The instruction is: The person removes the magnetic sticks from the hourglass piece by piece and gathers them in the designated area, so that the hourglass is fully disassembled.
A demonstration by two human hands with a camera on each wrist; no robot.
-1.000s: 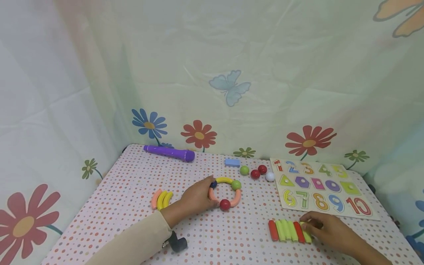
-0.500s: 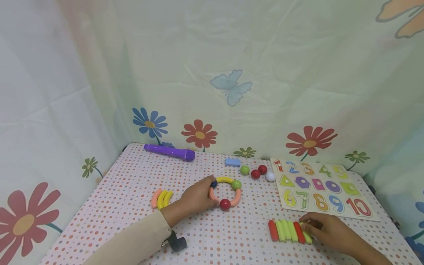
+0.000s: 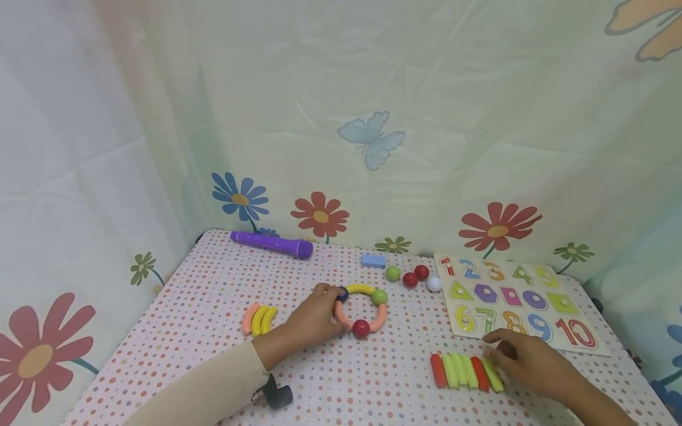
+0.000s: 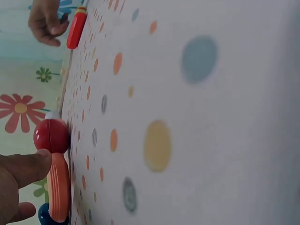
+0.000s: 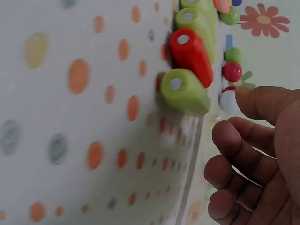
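Note:
On the dotted table, a ring [image 3: 360, 290] is made of curved yellow and orange pieces joined by coloured balls. My left hand [image 3: 314, 316] holds its left side, the index finger at the dark blue ball [image 3: 342, 293] and the thumb by the orange piece [image 4: 58, 187], close to the red ball [image 4: 51, 136]. My right hand [image 3: 524, 361] hovers with loosely bent fingers beside the last green stick [image 5: 185, 91] of a row of red and green sticks [image 3: 460, 371]. In the right wrist view a gap shows between the fingertips and that stick, which lies slightly slanted.
Curved pieces [image 3: 261, 319] lie left of my left wrist. Behind the ring are a purple microphone [image 3: 273, 244], a blue block [image 3: 373, 261], a green ball [image 3: 392, 273], red balls [image 3: 410, 280] and a white ball [image 3: 434, 284]. A number puzzle board [image 3: 450, 319] lies back right.
My right hand has let go of the end green stick and risen slightly, leaving the stick more slanted. My left hand has shifted its fingers slightly at the ring.

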